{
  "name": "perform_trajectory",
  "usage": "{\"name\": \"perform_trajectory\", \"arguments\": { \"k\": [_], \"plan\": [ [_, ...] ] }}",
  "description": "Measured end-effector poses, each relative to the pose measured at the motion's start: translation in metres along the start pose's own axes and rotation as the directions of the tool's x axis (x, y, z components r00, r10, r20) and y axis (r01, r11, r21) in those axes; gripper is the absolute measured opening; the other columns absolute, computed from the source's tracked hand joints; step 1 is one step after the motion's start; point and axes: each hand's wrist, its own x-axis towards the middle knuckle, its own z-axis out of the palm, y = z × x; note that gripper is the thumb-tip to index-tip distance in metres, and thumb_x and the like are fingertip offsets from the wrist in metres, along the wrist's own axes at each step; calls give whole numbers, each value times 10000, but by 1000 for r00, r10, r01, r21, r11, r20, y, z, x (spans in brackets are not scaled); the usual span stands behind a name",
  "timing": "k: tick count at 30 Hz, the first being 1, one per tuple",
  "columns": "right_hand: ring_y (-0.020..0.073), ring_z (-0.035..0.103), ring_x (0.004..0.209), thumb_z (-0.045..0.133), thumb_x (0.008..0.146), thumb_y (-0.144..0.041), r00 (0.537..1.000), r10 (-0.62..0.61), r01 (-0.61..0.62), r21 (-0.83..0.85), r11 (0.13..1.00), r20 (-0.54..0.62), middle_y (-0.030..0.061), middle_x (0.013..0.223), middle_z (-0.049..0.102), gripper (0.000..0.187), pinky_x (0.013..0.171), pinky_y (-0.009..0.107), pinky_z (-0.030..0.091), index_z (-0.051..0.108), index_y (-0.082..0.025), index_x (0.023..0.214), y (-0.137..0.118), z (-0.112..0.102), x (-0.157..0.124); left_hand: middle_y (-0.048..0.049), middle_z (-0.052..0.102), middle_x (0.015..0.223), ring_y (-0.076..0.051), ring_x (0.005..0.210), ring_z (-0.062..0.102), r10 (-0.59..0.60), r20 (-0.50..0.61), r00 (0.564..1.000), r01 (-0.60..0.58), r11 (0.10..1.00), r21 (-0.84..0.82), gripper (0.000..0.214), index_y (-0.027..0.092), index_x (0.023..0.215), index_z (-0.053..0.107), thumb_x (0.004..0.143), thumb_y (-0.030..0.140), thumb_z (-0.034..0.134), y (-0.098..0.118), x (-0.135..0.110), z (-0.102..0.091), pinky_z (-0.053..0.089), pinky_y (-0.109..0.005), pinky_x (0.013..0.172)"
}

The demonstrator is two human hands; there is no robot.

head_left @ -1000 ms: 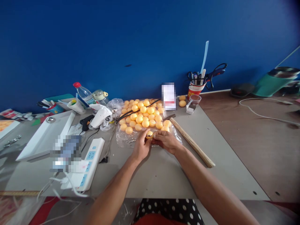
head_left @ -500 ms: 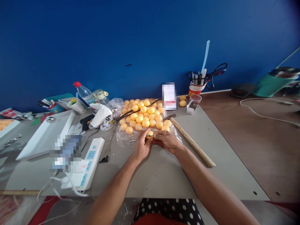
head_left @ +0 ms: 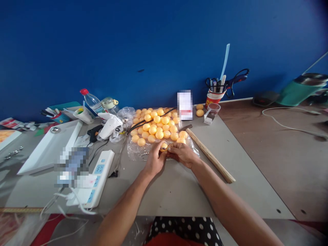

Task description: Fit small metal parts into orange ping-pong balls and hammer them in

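Between my two hands is an orange ball (head_left: 164, 146) with a small dark marking or part on its near side, too small to name. My left hand (head_left: 154, 159) is closed around the ball's left side. The fingers of my right hand (head_left: 182, 154) pinch together at its right edge; whether they also hold something tiny is hidden. Just beyond my hands, a heap of orange balls (head_left: 152, 130) lies on a clear plastic bag (head_left: 133, 152). Small shiny pieces lie on the bag by my left hand.
To the right lies a wooden-handled tool (head_left: 211, 155). A white power strip (head_left: 101, 177), a blurred phone (head_left: 77, 164) and a white tray (head_left: 48, 155) are at the left. A red cup of scissors and pens (head_left: 214, 97) and a water bottle (head_left: 92, 101) stand near the blue wall.
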Motion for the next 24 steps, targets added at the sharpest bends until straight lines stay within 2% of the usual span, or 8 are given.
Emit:
{"name": "perform_trajectory", "arguments": {
  "k": [6,13,24],
  "plan": [
    [126,603,645,880,513,-315,1000,5,-5,-1,1000,14,21,644,662,291,747,293,520,668,-142,612,1,-2,1,-131,631,1211,-251,1130,590,-1,6,1000,1,1000,1,388,179,1241,562,853,173,549,-1,-1,0,477,-438,997],
    [127,596,643,857,520,-307,999,-17,15,-47,999,-47,7,625,647,260,748,295,518,657,-153,582,1,4,-1,-141,624,1191,-250,1119,588,1,11,1000,-1,1000,11,387,160,1225,567,839,148,539,0,0,-1,483,-427,985],
    [118,577,586,808,542,-249,990,-58,46,-92,995,-130,-23,572,611,235,659,267,519,586,-175,552,4,8,-1,-147,626,1170,-242,1084,594,64,-21,998,-63,997,49,379,149,1230,541,852,162,519,-7,-3,4,498,-423,946]
  ]
}}
